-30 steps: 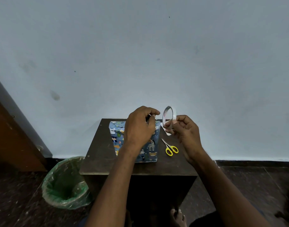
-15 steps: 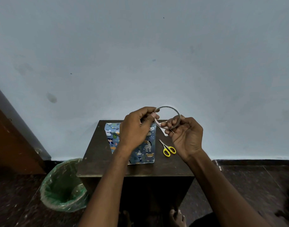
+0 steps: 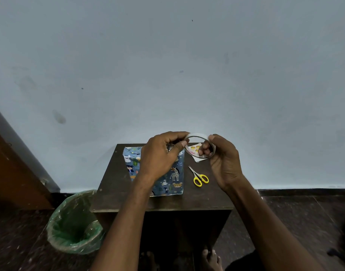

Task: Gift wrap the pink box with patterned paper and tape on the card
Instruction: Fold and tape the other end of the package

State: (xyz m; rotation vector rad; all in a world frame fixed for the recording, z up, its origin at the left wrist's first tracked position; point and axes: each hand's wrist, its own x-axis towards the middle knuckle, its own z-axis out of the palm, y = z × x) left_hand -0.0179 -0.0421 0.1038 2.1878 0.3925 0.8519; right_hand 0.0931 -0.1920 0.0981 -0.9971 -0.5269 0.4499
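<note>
My right hand (image 3: pixel 224 159) holds the tape roll (image 3: pixel 200 146) by its ring, fingers curled through it, above the far side of the desk (image 3: pixel 113 184). My left hand (image 3: pixel 159 155) pinches at the roll's edge, I think to find the tape end. The box (image 3: pixel 158 171) lies on the desk fully covered in patterned paper. The card (image 3: pixel 195 151) lies behind the roll, not yet taped. The scissors (image 3: pixel 200 177) lie just beside the box. The desk is small and its edges are near, so I have little free room.
</note>
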